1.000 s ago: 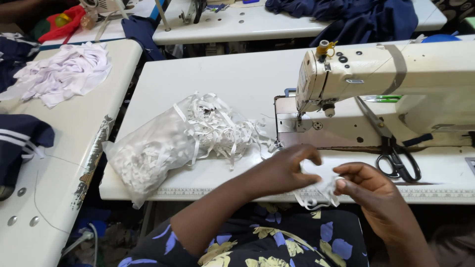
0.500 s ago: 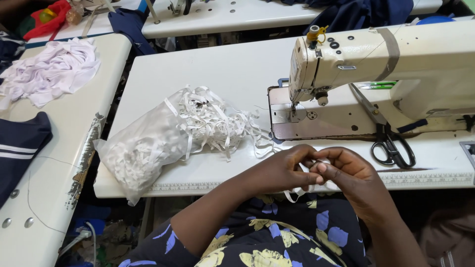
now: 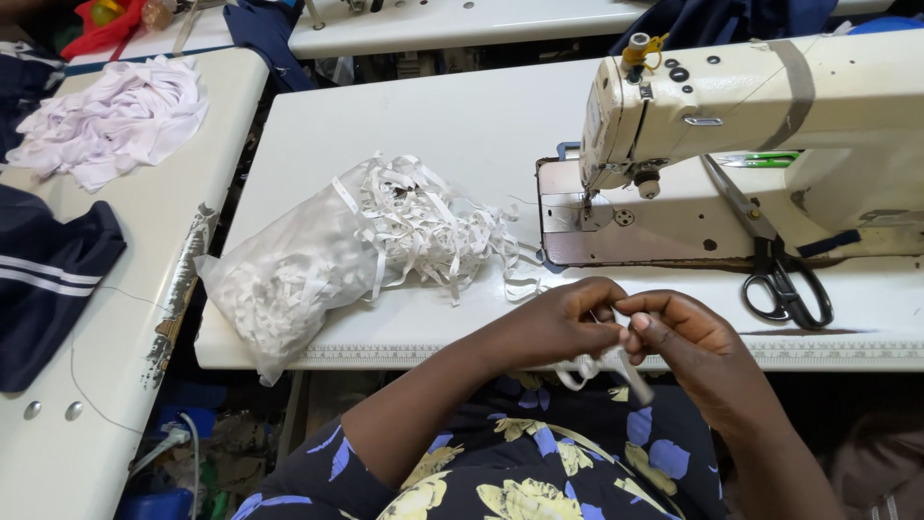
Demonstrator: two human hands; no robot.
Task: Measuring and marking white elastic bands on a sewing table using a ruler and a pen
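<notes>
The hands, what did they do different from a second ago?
The left hand and right hand were apart over the table edge; they have come together and now both pinch one white strip, which hangs below them. The bag of white strips, the scissors and the sewing machine stayed where they were.

A cream sewing machine (image 3: 770, 144) sits on the white table (image 3: 433, 125), black scissors (image 3: 784, 279) lying on its bed. A clear bag (image 3: 279, 279) spills white strips beside it. On the left table (image 3: 125, 241) lie crumpled white cloth (image 3: 111, 120) and a navy garment (image 3: 48, 279).
</notes>
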